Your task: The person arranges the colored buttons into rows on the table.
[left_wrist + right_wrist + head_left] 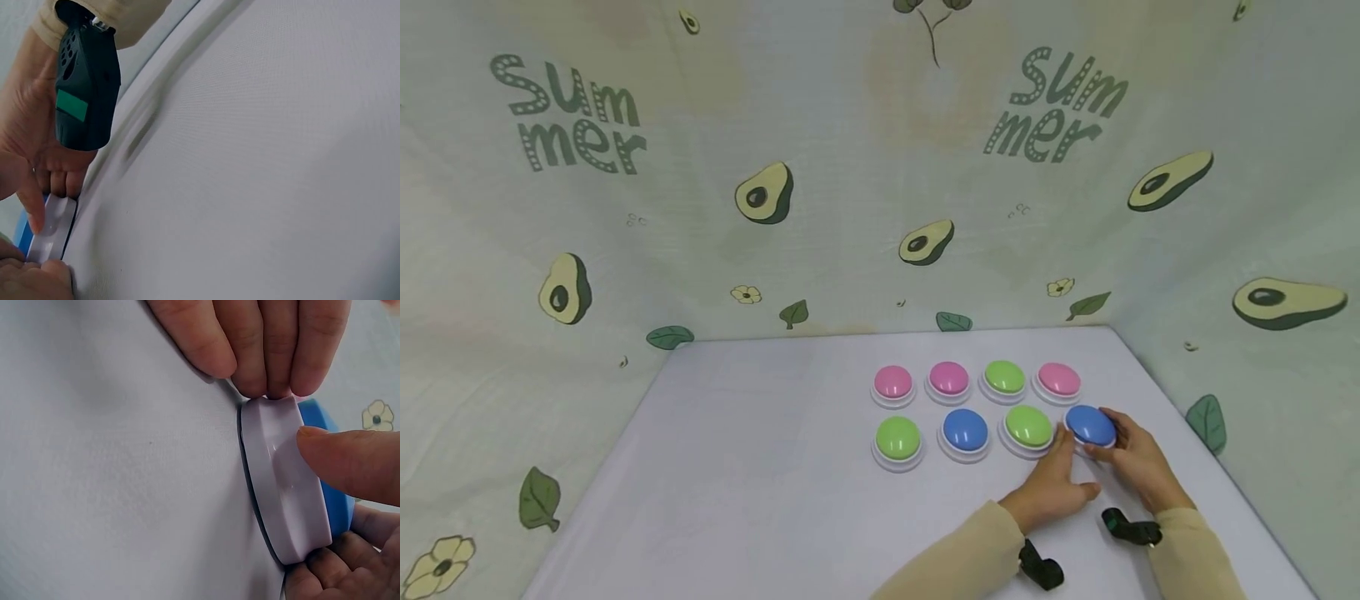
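At the right end of the front row is a blue push button [1090, 425] with a round white base [281, 481]. My right hand [1142, 467] grips it, thumb [344, 459] on the front of the base and fingers curled at its right side. On the other side my left hand [1051, 487] touches the base with extended fingers [262, 344], its thumb pointing right. Just left of that hand's fingertips stands a green push button [1028, 426]. Both wrist views show the base edge-on, its underside right at the white tabletop [250, 156].
Farther left in the front row are another blue button [966, 430] and a green button [898, 438]. Behind them runs a row of pink [893, 382], magenta [949, 378], green [1004, 377] and pink [1059, 379] buttons. Patterned cloth [842, 275] hangs around the table.
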Tool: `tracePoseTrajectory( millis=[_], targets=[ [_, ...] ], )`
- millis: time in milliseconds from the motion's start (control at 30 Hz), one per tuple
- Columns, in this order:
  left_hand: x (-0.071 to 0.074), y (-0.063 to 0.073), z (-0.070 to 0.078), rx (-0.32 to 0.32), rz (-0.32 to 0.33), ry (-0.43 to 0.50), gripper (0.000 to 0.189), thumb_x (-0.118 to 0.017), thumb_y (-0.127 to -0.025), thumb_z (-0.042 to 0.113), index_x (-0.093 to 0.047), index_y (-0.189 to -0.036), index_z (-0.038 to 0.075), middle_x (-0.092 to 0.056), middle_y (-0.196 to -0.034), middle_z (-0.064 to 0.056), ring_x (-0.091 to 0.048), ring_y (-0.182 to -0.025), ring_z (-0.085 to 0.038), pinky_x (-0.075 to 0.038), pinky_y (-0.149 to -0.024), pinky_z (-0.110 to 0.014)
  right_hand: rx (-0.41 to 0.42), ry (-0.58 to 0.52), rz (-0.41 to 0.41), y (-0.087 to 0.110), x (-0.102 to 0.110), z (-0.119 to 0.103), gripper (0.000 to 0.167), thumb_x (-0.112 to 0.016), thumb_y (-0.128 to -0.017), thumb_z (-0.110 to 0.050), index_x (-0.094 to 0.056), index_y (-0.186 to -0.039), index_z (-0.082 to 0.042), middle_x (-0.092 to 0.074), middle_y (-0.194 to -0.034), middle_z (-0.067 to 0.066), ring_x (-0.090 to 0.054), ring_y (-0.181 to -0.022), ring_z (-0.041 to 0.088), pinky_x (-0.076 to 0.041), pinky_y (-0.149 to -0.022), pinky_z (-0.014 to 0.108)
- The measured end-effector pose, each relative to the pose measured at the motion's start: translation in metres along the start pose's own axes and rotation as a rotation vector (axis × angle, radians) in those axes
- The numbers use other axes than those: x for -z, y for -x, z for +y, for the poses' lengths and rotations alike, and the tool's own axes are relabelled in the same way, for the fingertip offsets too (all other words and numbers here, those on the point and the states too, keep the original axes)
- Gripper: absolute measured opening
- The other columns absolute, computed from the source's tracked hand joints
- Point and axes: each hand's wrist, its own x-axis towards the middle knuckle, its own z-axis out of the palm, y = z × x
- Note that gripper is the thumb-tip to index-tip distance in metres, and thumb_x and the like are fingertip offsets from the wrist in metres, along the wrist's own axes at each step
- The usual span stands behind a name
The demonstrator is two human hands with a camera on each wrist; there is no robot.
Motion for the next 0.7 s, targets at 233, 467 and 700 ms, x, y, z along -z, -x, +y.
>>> tracePoseTrajectory(
  millis=[233, 467, 700],
  targets=[
    [0.009, 0.008, -0.014, 0.003, -0.053, 0.074, 0.077, -0.072, -0.098, 0.018, -0.034, -0.162, 0.002, -0.032, -0.17, -0.01, -0.042, -0.148, -0.016, -0.036, -0.118, -0.025, -0.006, -0.028, -0.006, -0.013, 0.001, 0.009, 0.096, -0.073, -0.095, -0.008, -0.006, -0.162, 0.011, -0.008, -0.165, 0.041, -0.014, -0.152, 0.059, -0.018, -0.122, 0.067],
    [0.032, 0.043, -0.03, 0.062, -0.165, 0.253, 0.067, -0.071, -0.101, 0.022, -0.042, -0.161, 0.009, -0.044, -0.164, 0.001, -0.052, -0.139, -0.011, -0.042, -0.112, -0.022, -0.003, -0.157, 0.076, -0.01, 0.004, 0.026, 0.092, -0.066, -0.106, -0.028, -0.004, -0.165, 0.005, -0.006, -0.171, 0.031, -0.008, -0.157, 0.047, -0.013, -0.128, 0.04],
    [0.092, 0.104, -0.056, 0.012, -0.208, 0.508, 0.051, -0.06, -0.108, 0.021, -0.049, -0.154, 0.002, -0.056, -0.154, -0.007, -0.054, -0.138, -0.011, -0.044, -0.11, -0.021, -0.088, -0.286, 0.265, 0.013, 0.007, 0.018, 0.082, -0.055, -0.11, -0.038, -0.011, -0.167, 0.001, -0.014, -0.171, 0.027, -0.013, -0.159, 0.034, -0.022, -0.121, 0.016]
  ],
)
